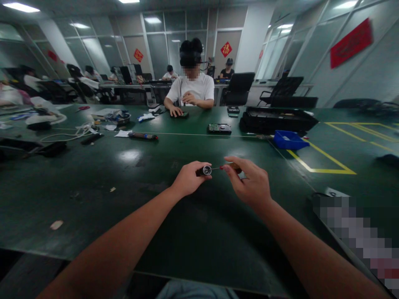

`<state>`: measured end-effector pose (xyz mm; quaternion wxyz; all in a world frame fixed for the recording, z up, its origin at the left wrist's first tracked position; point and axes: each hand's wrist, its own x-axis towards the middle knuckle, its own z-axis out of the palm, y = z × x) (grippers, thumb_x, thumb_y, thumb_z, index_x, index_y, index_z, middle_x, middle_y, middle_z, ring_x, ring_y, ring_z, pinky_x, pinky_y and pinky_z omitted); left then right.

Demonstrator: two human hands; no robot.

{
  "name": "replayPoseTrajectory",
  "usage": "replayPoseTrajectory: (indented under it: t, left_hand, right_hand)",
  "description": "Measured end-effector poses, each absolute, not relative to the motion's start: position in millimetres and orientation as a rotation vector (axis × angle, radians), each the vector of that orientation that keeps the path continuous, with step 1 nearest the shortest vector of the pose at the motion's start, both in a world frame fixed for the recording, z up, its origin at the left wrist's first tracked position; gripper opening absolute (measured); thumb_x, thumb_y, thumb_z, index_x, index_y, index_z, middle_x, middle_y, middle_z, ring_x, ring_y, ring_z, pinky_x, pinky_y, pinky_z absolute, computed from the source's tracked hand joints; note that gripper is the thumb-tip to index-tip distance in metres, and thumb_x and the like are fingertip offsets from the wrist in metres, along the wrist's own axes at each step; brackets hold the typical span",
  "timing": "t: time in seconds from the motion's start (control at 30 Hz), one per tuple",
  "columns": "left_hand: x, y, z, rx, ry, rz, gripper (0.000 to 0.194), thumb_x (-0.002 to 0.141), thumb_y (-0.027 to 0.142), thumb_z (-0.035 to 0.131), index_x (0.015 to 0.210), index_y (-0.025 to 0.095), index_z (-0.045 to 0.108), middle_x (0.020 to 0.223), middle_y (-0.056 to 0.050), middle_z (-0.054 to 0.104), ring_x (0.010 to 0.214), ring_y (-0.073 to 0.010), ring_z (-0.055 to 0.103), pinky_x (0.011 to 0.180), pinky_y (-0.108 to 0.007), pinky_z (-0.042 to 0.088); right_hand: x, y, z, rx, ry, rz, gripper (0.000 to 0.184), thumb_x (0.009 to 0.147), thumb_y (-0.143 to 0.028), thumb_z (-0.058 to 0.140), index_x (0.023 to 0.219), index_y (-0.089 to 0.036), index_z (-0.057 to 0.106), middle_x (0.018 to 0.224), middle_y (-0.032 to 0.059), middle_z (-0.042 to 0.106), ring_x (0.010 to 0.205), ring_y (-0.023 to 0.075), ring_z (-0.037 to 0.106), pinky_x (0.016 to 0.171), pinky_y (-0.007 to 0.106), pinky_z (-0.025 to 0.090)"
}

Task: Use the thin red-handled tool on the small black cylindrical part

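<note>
At the far left of the desk [93, 187], clutter lay well away from me: white cables [77, 132], papers and a dark pen-like tool [142, 136]. Between that clutter and my arms the green surface was bare except for a few scraps, with wide room to move. My left hand [188, 180] was curled shut around a short dark cylinder [204, 170] with a silver end, held just above the desk near its middle. A thin rod [215, 168] ran from that end to my right hand [251, 184], whose grip pinched a small brown handle [234, 167] between thumb and fingertips. Beyond my hands, a circuit board [220, 128] lay near a person in a white shirt [192, 88] seated at the far edge. To the right stood a blue tray [288, 140] beside a long black case [277, 119], and yellow tape lines [324, 160] marked a box on the surface. The near edge ran just below my forearms.
</note>
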<state>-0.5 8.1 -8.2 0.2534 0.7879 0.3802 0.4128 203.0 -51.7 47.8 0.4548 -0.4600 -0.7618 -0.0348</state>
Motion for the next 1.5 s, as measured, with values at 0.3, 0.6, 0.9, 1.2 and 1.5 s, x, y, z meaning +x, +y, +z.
replayPoseTrajectory:
  t: [0.3,0.6,0.9,1.2,1.5]
  left_hand:
    - [-1,9,-5,2.156,1.075,1.123,0.038,0.080,0.025,0.078,0.117,0.023,0.069,0.105,-0.004,0.071,0.094,-0.0195,0.066,0.084,-0.033,0.051]
    - [1,7,-8,2.162,0.989,1.104,0.037,0.078,0.021,0.078,0.115,0.023,0.071,0.109,-0.005,0.072,0.099,-0.0200,0.067,0.089,-0.034,0.052]
    - [1,7,-6,2.189,1.067,1.108,0.038,0.079,0.025,0.078,0.116,0.023,0.070,0.107,-0.004,0.071,0.095,-0.0187,0.066,0.085,-0.033,0.051]
    - [3,5,-6,2.164,1.072,1.088,0.039,0.080,0.026,0.077,0.118,0.023,0.069,0.105,-0.004,0.071,0.092,-0.0193,0.066,0.082,-0.033,0.052]
    - [2,7,-8,2.163,1.075,1.112,0.037,0.079,0.026,0.078,0.116,0.023,0.070,0.106,-0.004,0.071,0.094,-0.0198,0.066,0.084,-0.033,0.051]
  right_hand:
    - [196,-57,44,-1.182,-1.875,0.100,0.024,0.098,-0.032,0.048,0.112,-0.021,0.064,0.088,0.0051,0.073,0.071,0.0182,0.066,0.068,0.033,0.049]
    - [189,-48,37,-1.208,-1.552,0.398,0.024,0.100,-0.038,0.045,0.103,-0.021,0.062,0.084,0.0045,0.069,0.076,0.0181,0.066,0.073,0.035,0.051]
    - [199,-36,28,-1.122,-1.230,0.511,0.025,0.099,-0.043,0.045,0.098,-0.021,0.058,0.081,0.0022,0.063,0.070,0.0157,0.062,0.068,0.033,0.052]
    - [195,-43,29,-1.183,-1.482,0.357,0.025,0.101,-0.040,0.042,0.102,-0.021,0.058,0.083,0.0038,0.067,0.074,0.0173,0.064,0.071,0.035,0.051]
    - [195,-52,42,-1.260,-1.695,0.129,0.023,0.093,-0.043,0.059,0.084,-0.022,0.062,0.071,0.0015,0.068,0.062,0.0165,0.062,0.061,0.031,0.046]
